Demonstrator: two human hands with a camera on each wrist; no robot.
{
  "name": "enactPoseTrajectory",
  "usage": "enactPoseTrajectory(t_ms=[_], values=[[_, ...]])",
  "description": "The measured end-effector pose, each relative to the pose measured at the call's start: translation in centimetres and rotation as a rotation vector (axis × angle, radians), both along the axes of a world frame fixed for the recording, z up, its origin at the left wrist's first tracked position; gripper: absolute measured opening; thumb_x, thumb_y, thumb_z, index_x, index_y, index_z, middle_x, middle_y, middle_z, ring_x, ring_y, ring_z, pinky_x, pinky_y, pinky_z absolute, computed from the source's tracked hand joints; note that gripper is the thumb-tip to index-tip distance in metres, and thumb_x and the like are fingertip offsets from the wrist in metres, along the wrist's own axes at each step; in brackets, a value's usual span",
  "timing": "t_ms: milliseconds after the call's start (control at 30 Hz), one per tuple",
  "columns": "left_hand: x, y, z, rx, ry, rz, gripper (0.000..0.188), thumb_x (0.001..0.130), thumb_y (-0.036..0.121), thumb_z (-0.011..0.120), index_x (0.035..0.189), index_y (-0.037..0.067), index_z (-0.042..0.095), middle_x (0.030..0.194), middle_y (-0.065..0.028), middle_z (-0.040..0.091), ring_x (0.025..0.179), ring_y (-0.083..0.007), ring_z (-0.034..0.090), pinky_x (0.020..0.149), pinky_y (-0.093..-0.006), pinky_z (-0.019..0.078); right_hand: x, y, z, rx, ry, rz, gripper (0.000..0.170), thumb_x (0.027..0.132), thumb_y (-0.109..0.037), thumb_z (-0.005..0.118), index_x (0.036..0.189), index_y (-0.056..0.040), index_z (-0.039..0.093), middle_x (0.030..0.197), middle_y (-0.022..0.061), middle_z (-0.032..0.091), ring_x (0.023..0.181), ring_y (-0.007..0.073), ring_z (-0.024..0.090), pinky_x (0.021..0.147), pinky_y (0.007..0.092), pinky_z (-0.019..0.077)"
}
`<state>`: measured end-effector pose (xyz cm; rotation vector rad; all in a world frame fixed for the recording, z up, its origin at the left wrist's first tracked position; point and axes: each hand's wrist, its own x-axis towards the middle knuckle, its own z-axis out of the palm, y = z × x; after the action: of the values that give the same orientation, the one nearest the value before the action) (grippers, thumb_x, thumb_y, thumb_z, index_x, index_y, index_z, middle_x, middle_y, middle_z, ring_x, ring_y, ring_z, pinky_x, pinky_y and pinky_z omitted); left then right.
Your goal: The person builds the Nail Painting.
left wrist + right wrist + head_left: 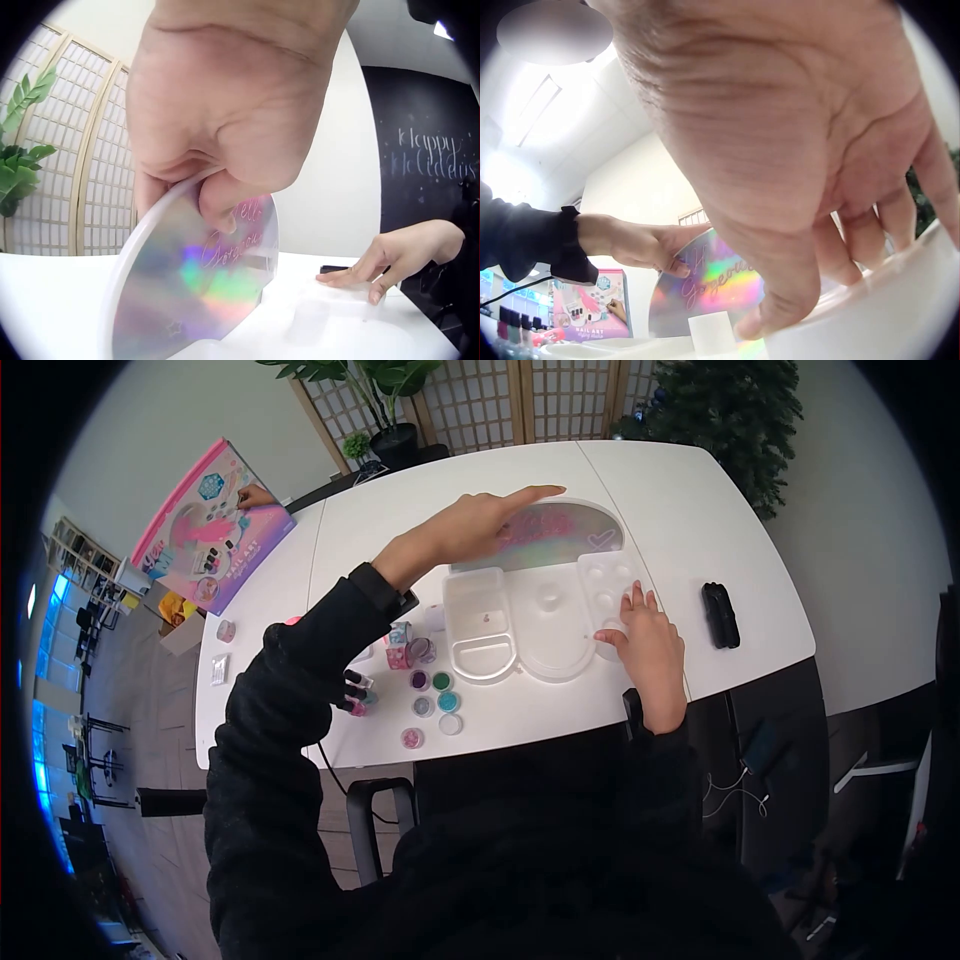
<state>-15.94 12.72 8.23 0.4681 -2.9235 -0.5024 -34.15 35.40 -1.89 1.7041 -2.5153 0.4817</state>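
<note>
A half-round holographic panel (575,532) with pink lettering stands upright at the back of a white plastic nail-art tray (545,645). My left hand (470,528) pinches its curved top edge, thumb on the lettered face and fingers behind, as the left wrist view shows. The tray has a divided compartment (480,622) on its left, a round middle section with a raised knob (548,598), and shallow round wells (605,572) on the right. Over that right side, my right hand (650,650) rests palm down with its fingers spread.
Several small glitter pots (443,681) and dark-capped nail polish bottles (356,690) stand left of the tray. A nail-art box (215,530) is at the far left, beside a small packet (220,669). A black case (719,616) lies to the right. Plants and a screen stand behind.
</note>
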Motion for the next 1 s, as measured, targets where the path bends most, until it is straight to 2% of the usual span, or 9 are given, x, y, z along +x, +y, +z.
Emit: enactPoseTrajectory(t_ms=[133, 200, 300, 433, 500, 533, 600, 833, 1000], values=[[1.7, -2.7, -2.1, 0.145, 0.212, -0.094, 0.07, 0.091, -0.001, 0.062, 0.155, 0.017, 0.04, 0.117, -0.0158, 0.072, 0.099, -0.0316, 0.072, 0.083, -0.0432, 0.0585, -0.1, -0.2, 0.3, 0.009, -0.002, 0.002, 0.074, 0.078, -0.043, 0.08, 0.131, 0.0051, 0.063, 0.149, 0.022, 0.053, 0.132, 0.0392, 0.057, 0.093, 0.0471, 0.0585], [2.9, -2.8, -1.2, 0.47, -0.183, 0.219, 0.05, 0.095, 0.009, 0.069, 0.143, 0.005, 0.055, 0.118, -0.0123, 0.071, 0.105, -0.0258, 0.07, 0.083, -0.0414, 0.0596, -0.2, -0.1, 0.2, 0.018, -0.002, 0.001, 0.073, 0.078, -0.043, 0.081, 0.13, 0.0054, 0.063, 0.148, 0.0223, 0.053, 0.131, 0.0389, 0.057, 0.093, 0.0465, 0.0584], [5.3, -5.4, -4.9, 0.632, -0.28, 0.289, 0.037, 0.094, 0.018, 0.073, 0.125, -0.002, 0.068, 0.111, -0.011, 0.072, 0.097, -0.0222, 0.07, 0.08, -0.0376, 0.0595, -0.2, -0.2, 0.2, 0.015, -0.013, -0.001, 0.072, 0.079, -0.043, 0.081, 0.13, 0.005, 0.063, 0.149, 0.0221, 0.053, 0.132, 0.0385, 0.057, 0.092, 0.0463, 0.0585], [5.2, -5.0, -4.8, 0.488, -0.303, 0.254, 0.035, 0.094, 0.02, 0.074, 0.118, -0.005, 0.072, 0.104, -0.0114, 0.074, 0.09, -0.0208, 0.071, 0.076, -0.034, 0.0586, 0.0, -0.1, 0.5, 0.038, -0.032, -0.011, 0.072, 0.079, -0.042, 0.081, 0.13, 0.0049, 0.063, 0.149, 0.0214, 0.053, 0.132, 0.0383, 0.057, 0.092, 0.0463, 0.0584], [4.2, -3.7, -3.2, 0.042, -0.456, 0.28, 0.034, 0.094, 0.02, 0.073, 0.115, -0.006, 0.072, 0.1, -0.0132, 0.075, 0.085, -0.0199, 0.071, 0.075, -0.0327, 0.0583, -0.1, -0.2, 0.5, 0.032, -0.022, -0.003, 0.072, 0.079, -0.042, 0.081, 0.13, 0.0047, 0.063, 0.149, 0.021, 0.053, 0.133, 0.0385, 0.056, 0.093, 0.0465, 0.058], [4.3, -3.7, -2.8, 0.044, -0.453, 0.282, 0.034, 0.094, 0.02, 0.073, 0.115, -0.006, 0.072, 0.1, -0.0132, 0.075, 0.085, -0.0199, 0.071, 0.075, -0.0327, 0.0583, 0.0, -0.2, 0.7, 0.034, -0.019, -0.001, 0.072, 0.079, -0.042, 0.081, 0.13, 0.0047, 0.063, 0.149, 0.021, 0.053, 0.133, 0.0385, 0.056, 0.093, 0.0465, 0.058], [4.8, -4.1, -1.8, 0.387, -0.187, 0.229, 0.034, 0.094, 0.019, 0.073, 0.118, -0.006, 0.071, 0.105, -0.0159, 0.075, 0.09, -0.0208, 0.072, 0.079, -0.0341, 0.0583, 0.1, -0.2, 1.0, 0.053, -0.044, -0.023, 0.072, 0.079, -0.041, 0.081, 0.131, 0.0046, 0.063, 0.149, 0.0206, 0.053, 0.134, 0.0378, 0.055, 0.094, 0.0461, 0.0577], [12.8, 0.1, 5.5, 0.245, 0.249, 0.169, 0.033, 0.102, 0.017, 0.064, 0.132, 0.004, 0.066, 0.115, -0.01, 0.074, 0.108, -0.0182, 0.07, 0.096, -0.0339, 0.0548, -0.2, -0.3, 0.3, 0.06, -0.028, 0.001, 0.072, 0.08, -0.042, 0.081, 0.133, 0.0026, 0.062, 0.151, 0.0192, 0.052, 0.137, 0.0361, 0.053, 0.095, 0.0462, 0.0576], [19.5, 3.3, 4.8, 0.167, 0.26, 0.556, 0.031, 0.103, 0.019, 0.063, 0.13, 0.005, 0.068, 0.114, -0.0078, 0.076, 0.106, -0.0163, 0.07, 0.092, -0.0318, 0.0571, 0.0, -0.4, 0.6, 0.086, -0.058, -0.055, 0.072, 0.081, -0.044, 0.08, 0.134, 0.0013, 0.063, 0.154, 0.0164, 0.049, 0.139, 0.0342, 0.052, 0.095, 0.0461, 0.0574]])
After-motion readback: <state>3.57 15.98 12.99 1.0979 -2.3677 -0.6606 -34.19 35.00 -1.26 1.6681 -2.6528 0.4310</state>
